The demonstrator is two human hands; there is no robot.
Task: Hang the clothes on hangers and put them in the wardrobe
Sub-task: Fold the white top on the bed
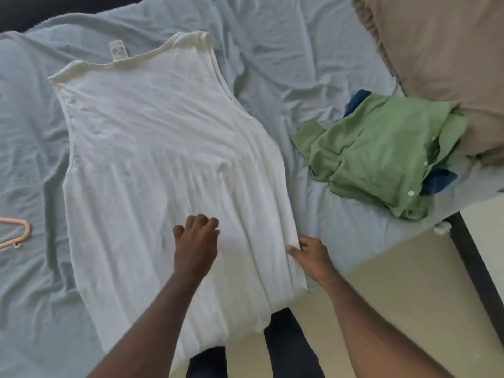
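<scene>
- Head view, setting: wrinkled pale blue bed sheet [286, 50] covers the bed; a tan pillow [441, 50] lies at the far right and bare floor [395, 282] shows beyond the bed's near edge.
- Head view, task item: white sleeveless top [163, 137] lies spread flat on the sheet, neckline and label away from the person, hem hanging over the near edge.
- Head view, hands: left hand [195, 241] rests on the top's lower middle, fingers loosely spread and slightly bent; right hand [311, 255] pinches the top's right side edge between thumb and fingers.
- Head view, other items: pink hanger [16, 233] lies left of the top, well apart and partly out of frame; a crumpled green shirt [381, 154] with blue fabric [439, 181] beneath it lies right of the top, beside the pillow.
- Progress, as a judgement: early stage. No garment is on a hanger; the top appears to be in smoothing before the hanger goes in. The green and blue clothes remain. No wardrobe is visible.
</scene>
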